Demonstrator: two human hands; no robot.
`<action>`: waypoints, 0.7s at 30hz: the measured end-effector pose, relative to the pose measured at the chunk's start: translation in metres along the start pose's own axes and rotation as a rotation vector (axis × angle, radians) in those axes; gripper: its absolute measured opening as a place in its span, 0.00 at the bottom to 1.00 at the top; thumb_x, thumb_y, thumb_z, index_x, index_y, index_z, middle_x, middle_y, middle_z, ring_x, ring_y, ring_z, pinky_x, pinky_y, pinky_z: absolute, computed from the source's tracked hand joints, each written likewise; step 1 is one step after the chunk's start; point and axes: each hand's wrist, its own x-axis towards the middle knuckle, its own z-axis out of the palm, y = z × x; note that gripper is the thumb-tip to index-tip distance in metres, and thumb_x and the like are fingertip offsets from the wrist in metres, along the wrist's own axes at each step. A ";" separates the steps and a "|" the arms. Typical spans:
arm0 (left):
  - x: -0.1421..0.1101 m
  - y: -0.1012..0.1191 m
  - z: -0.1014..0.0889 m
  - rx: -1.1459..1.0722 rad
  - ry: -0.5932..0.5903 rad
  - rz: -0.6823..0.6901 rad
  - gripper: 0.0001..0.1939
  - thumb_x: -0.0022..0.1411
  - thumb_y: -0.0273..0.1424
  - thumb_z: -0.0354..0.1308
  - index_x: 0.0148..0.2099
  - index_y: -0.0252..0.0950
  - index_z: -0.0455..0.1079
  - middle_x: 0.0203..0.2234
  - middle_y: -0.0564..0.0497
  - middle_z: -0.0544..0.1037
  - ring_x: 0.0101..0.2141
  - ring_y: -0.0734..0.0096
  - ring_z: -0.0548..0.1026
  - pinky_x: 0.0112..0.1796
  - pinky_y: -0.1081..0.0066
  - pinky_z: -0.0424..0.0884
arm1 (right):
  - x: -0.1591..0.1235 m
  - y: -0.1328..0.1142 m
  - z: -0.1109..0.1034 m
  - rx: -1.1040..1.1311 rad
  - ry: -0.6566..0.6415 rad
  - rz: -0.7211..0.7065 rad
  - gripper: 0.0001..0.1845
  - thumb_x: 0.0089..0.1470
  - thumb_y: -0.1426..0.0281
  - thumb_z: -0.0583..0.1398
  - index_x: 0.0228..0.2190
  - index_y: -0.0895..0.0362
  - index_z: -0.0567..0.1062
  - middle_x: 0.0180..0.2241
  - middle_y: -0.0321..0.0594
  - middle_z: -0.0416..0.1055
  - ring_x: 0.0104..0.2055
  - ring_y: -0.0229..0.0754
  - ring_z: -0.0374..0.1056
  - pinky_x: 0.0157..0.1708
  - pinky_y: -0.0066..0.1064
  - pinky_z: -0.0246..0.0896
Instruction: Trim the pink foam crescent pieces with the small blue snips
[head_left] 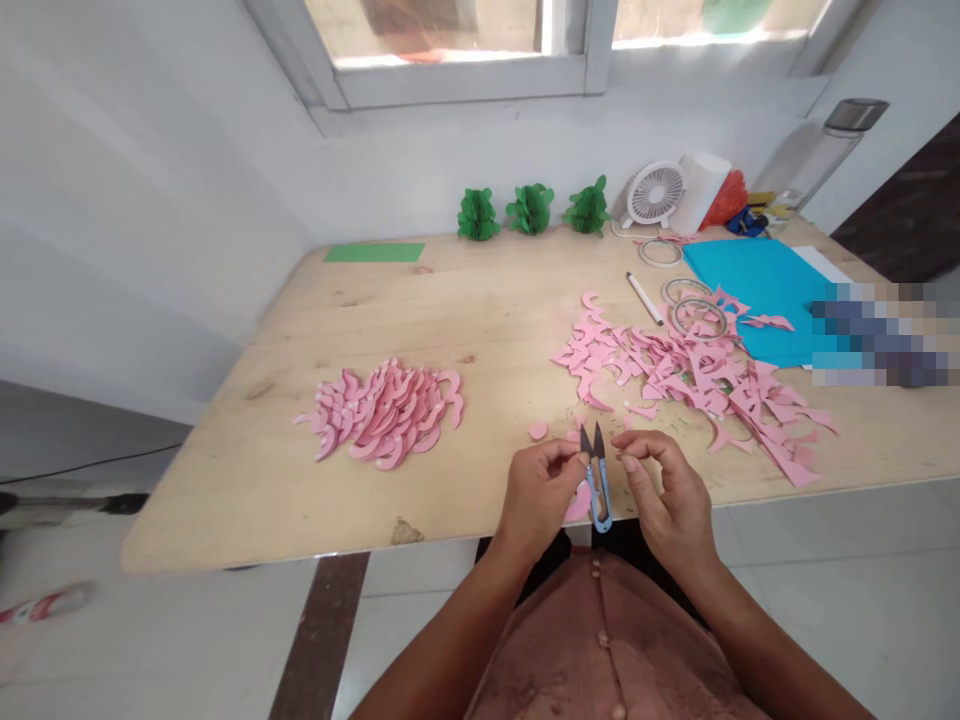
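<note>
My left hand (pixel 534 490) is closed, thumb and forefinger pinched together beside the blue-handled thread snips (pixel 602 500). Whether these fingertips grip the snips or something small is hard to make out. The snips have their dark blades apart, pointing away from me, at the table's front edge. To their right, my right hand (pixel 671 490) is also in a pinch, with anything between the fingertips too small to name. A curved pink piece (pixel 577 503) lies partly behind my left hand and the snips. Just beyond that hand is a pink paper disc (pixel 538 430).
On the wooden table (pixel 262 480), curved pink pieces (pixel 394 410) form a left pile; pink scraps (pixel 675 365) spread at right. Tape rolls (pixel 699 318), a white pen (pixel 644 298) and blue sheets (pixel 780 330) lie beyond. Green paper ornaments (pixel 531 210) and a fan (pixel 655 193) stand behind.
</note>
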 end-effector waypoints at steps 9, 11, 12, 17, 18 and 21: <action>0.025 -0.007 -0.003 0.273 0.037 0.191 0.09 0.54 0.31 0.57 0.30 0.37 0.78 0.18 0.53 0.73 0.22 0.71 0.68 0.26 0.74 0.61 | -0.004 0.003 0.002 0.103 -0.019 0.115 0.05 0.59 0.68 0.54 0.32 0.54 0.69 0.34 0.41 0.72 0.40 0.44 0.69 0.37 0.33 0.64; 0.023 -0.007 -0.004 0.292 0.077 0.234 0.10 0.54 0.29 0.56 0.34 0.38 0.79 0.25 0.50 0.78 0.26 0.68 0.72 0.29 0.73 0.64 | -0.005 0.004 0.004 0.127 -0.022 0.143 0.05 0.59 0.68 0.54 0.33 0.55 0.69 0.35 0.41 0.72 0.40 0.44 0.68 0.37 0.34 0.64; 0.020 -0.008 -0.004 0.288 0.087 0.248 0.10 0.54 0.28 0.56 0.35 0.38 0.79 0.28 0.49 0.79 0.29 0.68 0.73 0.31 0.73 0.65 | -0.005 0.005 0.004 0.148 -0.025 0.155 0.05 0.59 0.68 0.54 0.33 0.55 0.69 0.35 0.41 0.72 0.40 0.44 0.68 0.37 0.34 0.64; 0.008 -0.010 -0.005 0.107 0.094 0.199 0.12 0.55 0.27 0.56 0.42 0.36 0.75 0.29 0.50 0.78 0.28 0.71 0.73 0.31 0.74 0.67 | -0.005 0.004 0.008 0.304 -0.053 0.222 0.06 0.59 0.66 0.55 0.32 0.55 0.69 0.35 0.42 0.72 0.38 0.41 0.68 0.36 0.32 0.64; 0.007 -0.010 -0.005 0.089 0.110 0.196 0.13 0.55 0.27 0.56 0.44 0.36 0.73 0.28 0.52 0.77 0.27 0.72 0.72 0.30 0.74 0.67 | -0.005 0.004 0.008 0.331 -0.060 0.237 0.06 0.59 0.66 0.55 0.32 0.55 0.69 0.36 0.42 0.72 0.37 0.41 0.68 0.36 0.32 0.64; 0.006 -0.009 -0.007 0.112 0.147 0.208 0.15 0.55 0.27 0.57 0.47 0.36 0.68 0.25 0.54 0.75 0.26 0.74 0.71 0.31 0.75 0.67 | -0.005 0.002 0.011 0.377 -0.075 0.280 0.07 0.58 0.64 0.56 0.32 0.55 0.69 0.36 0.42 0.72 0.38 0.42 0.68 0.35 0.31 0.63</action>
